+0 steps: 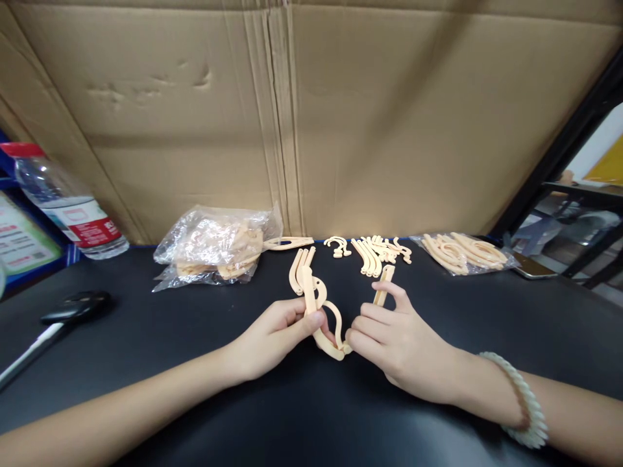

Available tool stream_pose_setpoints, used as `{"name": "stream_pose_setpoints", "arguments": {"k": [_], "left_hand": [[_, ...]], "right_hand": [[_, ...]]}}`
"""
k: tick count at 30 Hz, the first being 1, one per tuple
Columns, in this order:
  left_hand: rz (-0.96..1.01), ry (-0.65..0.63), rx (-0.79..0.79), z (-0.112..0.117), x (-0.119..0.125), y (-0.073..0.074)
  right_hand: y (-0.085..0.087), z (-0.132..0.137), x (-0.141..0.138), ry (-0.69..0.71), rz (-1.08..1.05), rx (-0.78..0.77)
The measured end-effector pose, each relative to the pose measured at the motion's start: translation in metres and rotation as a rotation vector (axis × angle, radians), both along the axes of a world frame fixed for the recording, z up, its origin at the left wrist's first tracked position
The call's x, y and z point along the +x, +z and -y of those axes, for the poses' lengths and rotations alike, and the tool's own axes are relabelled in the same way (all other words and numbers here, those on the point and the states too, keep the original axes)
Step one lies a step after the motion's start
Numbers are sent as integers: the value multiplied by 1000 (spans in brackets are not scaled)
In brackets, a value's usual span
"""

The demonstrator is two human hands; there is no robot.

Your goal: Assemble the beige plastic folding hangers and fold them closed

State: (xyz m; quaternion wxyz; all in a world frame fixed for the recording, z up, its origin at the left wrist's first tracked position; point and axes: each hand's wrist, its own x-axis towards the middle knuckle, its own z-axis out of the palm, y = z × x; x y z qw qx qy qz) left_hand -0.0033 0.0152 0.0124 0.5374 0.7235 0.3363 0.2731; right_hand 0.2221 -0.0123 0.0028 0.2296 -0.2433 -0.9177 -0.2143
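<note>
My left hand (277,334) is closed on a beige plastic hanger assembly (310,292), its thumb pressed on the front. Curved and straight pieces overlap there, and a hook (337,319) curls down between my hands. My right hand (409,344) has its fingers curled around another beige hanger arm (387,277), whose grooved end sticks up past the index finger. The right fingertips meet the lower end of the assembly. My palm and fingers hide how the pieces join. Just behind the left hand lie several slim curved arms (298,272).
Along the cardboard wall (413,117) lie loose hooks (338,246), more curved arms (367,256) and bagged parts at left (219,243) and right (460,253). A phone (535,267) lies at the right. A water bottle (78,207) and a black-headed tool (75,306) are at the left.
</note>
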Motion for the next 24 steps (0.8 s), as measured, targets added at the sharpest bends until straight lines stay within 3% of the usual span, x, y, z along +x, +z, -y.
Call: {"name": "stream_pose_setpoints", "arguments": {"k": [7, 12, 19, 24], "left_hand": [[22, -12, -32, 0, -1, 0], [107, 160, -71, -6, -2, -5], [132, 154, -67, -10, -4, -11], [97, 160, -51, -10, -4, -10]], "right_hand": [[0, 1, 1, 32, -14, 18], [2, 2, 3, 90, -60, 135], [-7, -12, 14, 44, -300, -23], [-5, -16, 13, -6, -270, 42]]}}
